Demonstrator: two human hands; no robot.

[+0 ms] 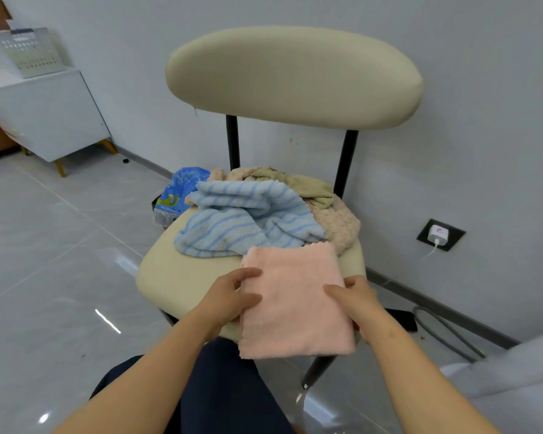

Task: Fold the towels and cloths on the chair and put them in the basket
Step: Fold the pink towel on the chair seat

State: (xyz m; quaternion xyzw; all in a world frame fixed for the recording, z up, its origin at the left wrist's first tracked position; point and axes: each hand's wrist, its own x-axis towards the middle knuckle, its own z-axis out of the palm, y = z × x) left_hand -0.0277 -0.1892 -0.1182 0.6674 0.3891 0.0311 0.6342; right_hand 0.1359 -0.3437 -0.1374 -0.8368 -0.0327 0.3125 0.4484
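- a pink cloth (295, 305), folded into a flat rectangle, lies over the front edge of the seat (176, 277); its far end rests on the seat and its near end hangs past the edge, above the person's dark-clad knee.
- the left hand (229, 300) grips the cloth's left edge about halfway along, with fingers curled onto its top face.
- the right hand (356, 300) pinches the right edge at much the same level, thumb on top and the other fingers hidden beneath the cloth.
- the hands are apart, one at each side, with the cloth's whole width between them.
- just behind the pink cloth and touching its far edge, a striped towel (245, 223) lies crumpled across the middle of the seat.
- right of the towel a beige cloth (339, 223) sits bunched at the seat's right rear, and an olive cloth (304, 183) lies on the heap toward the back.
- the padded backrest (295, 76) stands on two black posts before the grey wall.
- a blue bag (179, 195) sits on the floor left of the seat, partly hidden by it.
- a white perforated basket (29, 51) stands on a white cabinet (54, 120) at the upper left, well apart from the chair.
- at the right a white charger (440, 234) is plugged into a black wall socket, its cable hanging down.
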